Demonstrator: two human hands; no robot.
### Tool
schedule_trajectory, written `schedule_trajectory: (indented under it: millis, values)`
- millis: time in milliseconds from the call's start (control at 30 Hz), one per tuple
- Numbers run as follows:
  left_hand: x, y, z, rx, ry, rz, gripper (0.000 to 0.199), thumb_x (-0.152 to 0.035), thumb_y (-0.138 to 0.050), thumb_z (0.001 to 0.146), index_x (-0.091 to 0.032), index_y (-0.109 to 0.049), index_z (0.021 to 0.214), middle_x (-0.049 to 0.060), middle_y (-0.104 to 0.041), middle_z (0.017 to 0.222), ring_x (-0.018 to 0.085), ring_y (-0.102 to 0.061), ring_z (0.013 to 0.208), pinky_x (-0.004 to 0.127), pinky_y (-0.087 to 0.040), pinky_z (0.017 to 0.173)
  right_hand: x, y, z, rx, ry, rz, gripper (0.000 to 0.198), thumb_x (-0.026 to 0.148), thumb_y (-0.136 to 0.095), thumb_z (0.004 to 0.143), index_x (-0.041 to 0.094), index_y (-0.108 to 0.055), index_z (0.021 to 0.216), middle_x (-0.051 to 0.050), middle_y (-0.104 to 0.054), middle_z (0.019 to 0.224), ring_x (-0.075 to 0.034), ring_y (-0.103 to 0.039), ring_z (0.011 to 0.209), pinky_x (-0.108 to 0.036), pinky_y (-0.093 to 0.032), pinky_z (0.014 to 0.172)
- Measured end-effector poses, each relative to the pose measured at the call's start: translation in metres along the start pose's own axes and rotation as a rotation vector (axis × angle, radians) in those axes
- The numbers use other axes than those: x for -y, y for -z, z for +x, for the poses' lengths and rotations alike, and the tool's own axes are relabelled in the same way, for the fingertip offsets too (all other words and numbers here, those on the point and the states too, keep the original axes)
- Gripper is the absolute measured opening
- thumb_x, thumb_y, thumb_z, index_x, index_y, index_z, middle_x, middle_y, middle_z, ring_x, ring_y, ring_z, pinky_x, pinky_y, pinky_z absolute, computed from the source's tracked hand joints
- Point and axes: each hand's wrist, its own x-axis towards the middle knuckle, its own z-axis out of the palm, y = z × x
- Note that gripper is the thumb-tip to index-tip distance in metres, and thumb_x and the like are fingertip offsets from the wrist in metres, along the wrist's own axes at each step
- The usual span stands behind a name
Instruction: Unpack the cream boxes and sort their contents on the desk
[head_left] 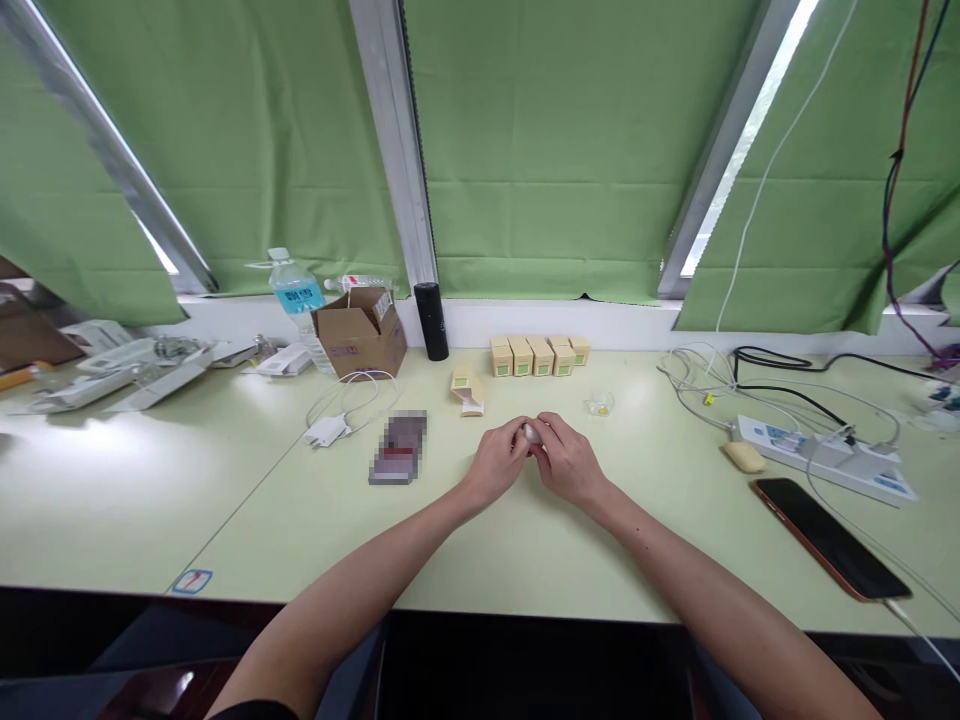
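Over the middle of the table, my left hand (497, 462) and my right hand (568, 459) meet, fingers curled inward. Between their fingertips is a small, whitish, rounded object (532, 434); the fingers cover most of it, and I cannot tell its kind. Both hands are closed on it. Just beyond my left hand stands a small cream carton (468, 385) with its flap open toward me. A small clear plastic piece (599, 404) with something yellow in it lies past my right hand. Several matching small cartons (533, 356) stand in a row farther back.
To the left are a blurred-out phone-like slab (399, 448), a white charger (326, 431), a brown cardboard box (361, 335), a black flask (431, 321) and a water bottle (298, 300). At right lie a power strip (825, 460), tangled cables, a cream case (744, 457) and a phone (831, 538).
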Motion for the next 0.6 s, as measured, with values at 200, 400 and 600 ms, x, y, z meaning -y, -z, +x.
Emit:
schedule_trajectory:
  millis: [200,400,600]
  values:
    - [0.005,0.004,-0.001,-0.015,-0.074,-0.077,0.034,-0.035,-0.058,0.095,-0.021,-0.070,0.124,0.008,-0.076,0.110,0.021,-0.071,0.094,0.034,-0.058,0.085,-0.008,0.004,-0.002,-0.028,-0.046,0.117,0.029,0.027,-0.042,0.104,0.021,-0.051,0.131,-0.015,-0.060,0.115,-0.025,-0.066,0.095,-0.037,-0.061,0.070]
    - [0.013,0.014,0.004,0.075,-0.055,-0.111,0.035,-0.039,-0.067,0.089,-0.020,-0.072,0.117,0.005,-0.073,0.094,0.017,-0.062,0.079,0.030,-0.053,0.075,-0.009,0.004,-0.003,-0.012,-0.083,0.231,0.026,0.028,-0.044,0.104,0.022,-0.051,0.127,-0.014,-0.059,0.116,-0.026,-0.065,0.103,-0.041,-0.061,0.081]
    - [0.010,0.022,0.006,0.162,-0.035,-0.077,0.035,-0.034,-0.071,0.084,-0.022,-0.071,0.117,0.001,-0.069,0.091,0.018,-0.062,0.084,0.029,-0.050,0.081,-0.006,0.007,0.000,-0.024,-0.151,0.337,0.020,0.026,-0.044,0.102,0.023,-0.053,0.120,-0.012,-0.060,0.112,-0.025,-0.064,0.097,-0.041,-0.060,0.079]
